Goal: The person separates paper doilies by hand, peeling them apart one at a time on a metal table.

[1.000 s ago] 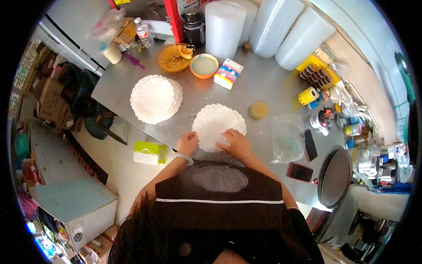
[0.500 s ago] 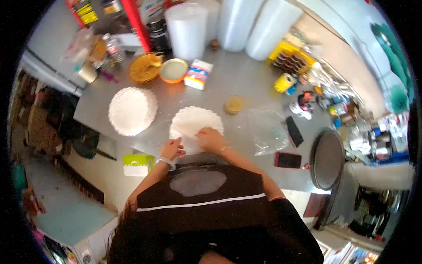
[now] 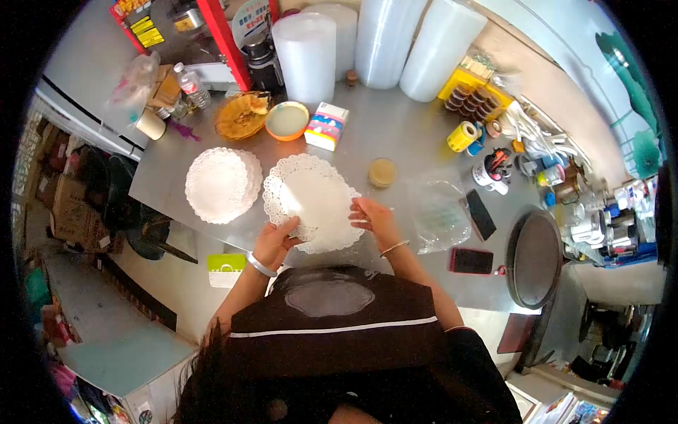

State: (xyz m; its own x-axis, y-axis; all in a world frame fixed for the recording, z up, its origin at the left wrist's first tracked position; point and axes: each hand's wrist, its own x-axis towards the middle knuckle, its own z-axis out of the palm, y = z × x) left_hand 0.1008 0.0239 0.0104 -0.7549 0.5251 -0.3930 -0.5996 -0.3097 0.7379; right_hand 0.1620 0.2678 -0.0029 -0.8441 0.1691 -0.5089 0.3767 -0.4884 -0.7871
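A round white paper doily with a lacy, pierced border is spread in front of me, tilted a little off the table. My left hand pinches its lower left edge, thumb on top. At the right edge, my right hand has its curled fingers closed on the border. To the left sits a thick stack of similar white doilies. A small round jar-like container with tan contents stands beyond my right hand.
Behind are an orange-rimmed bowl, a tissue box and large rolls of clear plastic. On the right lie a plastic bag, a phone and a round dark lid-like disc. Tools and bottles crowd the right side.
The doily has been lifted and spread wider, its lacy border now showing all round. My right hand has moved from its middle to its right edge; my left hand still grips the lower left.
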